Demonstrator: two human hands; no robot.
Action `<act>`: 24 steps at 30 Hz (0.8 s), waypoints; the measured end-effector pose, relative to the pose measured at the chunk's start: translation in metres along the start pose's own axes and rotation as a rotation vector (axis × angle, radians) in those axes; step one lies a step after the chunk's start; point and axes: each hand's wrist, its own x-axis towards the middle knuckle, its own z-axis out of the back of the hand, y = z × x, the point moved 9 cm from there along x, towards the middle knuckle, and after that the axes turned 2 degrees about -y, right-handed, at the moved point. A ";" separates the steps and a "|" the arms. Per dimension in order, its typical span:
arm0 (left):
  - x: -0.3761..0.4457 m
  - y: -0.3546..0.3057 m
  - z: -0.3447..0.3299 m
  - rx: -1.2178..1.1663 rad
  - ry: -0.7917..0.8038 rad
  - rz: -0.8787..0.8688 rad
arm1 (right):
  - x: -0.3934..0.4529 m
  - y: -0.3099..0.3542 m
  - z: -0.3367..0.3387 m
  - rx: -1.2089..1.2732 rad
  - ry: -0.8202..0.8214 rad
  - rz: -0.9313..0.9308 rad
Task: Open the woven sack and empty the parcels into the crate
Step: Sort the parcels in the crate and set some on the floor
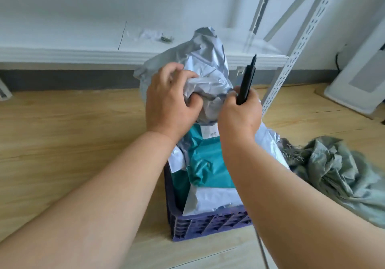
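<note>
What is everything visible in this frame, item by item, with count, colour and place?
crate: one, purple, on the floor in the centre, filled with parcels.
silver-grey parcel: one, held above the far end of the crate.
teal parcel: at least one, crumpled, in the crate.
white parcels: at least two, in the crate, one at the near end.
woven sack: one, grey-green, crumpled on the floor right of the crate.
black tool: one, upright, its type unclear.
white slotted rack post: one, leaning, upper right.
floor: light wood.
left hand: grips the silver-grey parcel.
right hand: holds the black tool, against the parcel.
</note>
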 end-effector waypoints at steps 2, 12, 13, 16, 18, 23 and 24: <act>-0.007 -0.030 -0.023 -0.011 0.089 -0.043 | 0.024 -0.014 0.025 -0.064 -0.020 -0.049; -0.047 -0.027 -0.140 0.165 0.764 0.375 | 0.072 -0.067 0.015 -0.245 0.436 0.069; -0.051 -0.023 -0.144 0.225 0.790 0.390 | 0.074 -0.077 0.010 -0.254 0.506 0.037; -0.065 -0.004 -0.151 0.356 0.852 0.461 | 0.078 -0.103 -0.002 -0.278 0.675 -0.029; -0.073 0.003 -0.152 0.431 0.890 0.474 | 0.080 -0.115 -0.007 -0.237 0.757 -0.095; -0.072 -0.008 -0.136 0.708 0.871 0.516 | 0.090 -0.130 -0.011 0.051 0.824 -0.283; -0.069 -0.012 -0.132 0.724 0.824 0.542 | 0.092 -0.131 -0.010 0.101 0.833 -0.302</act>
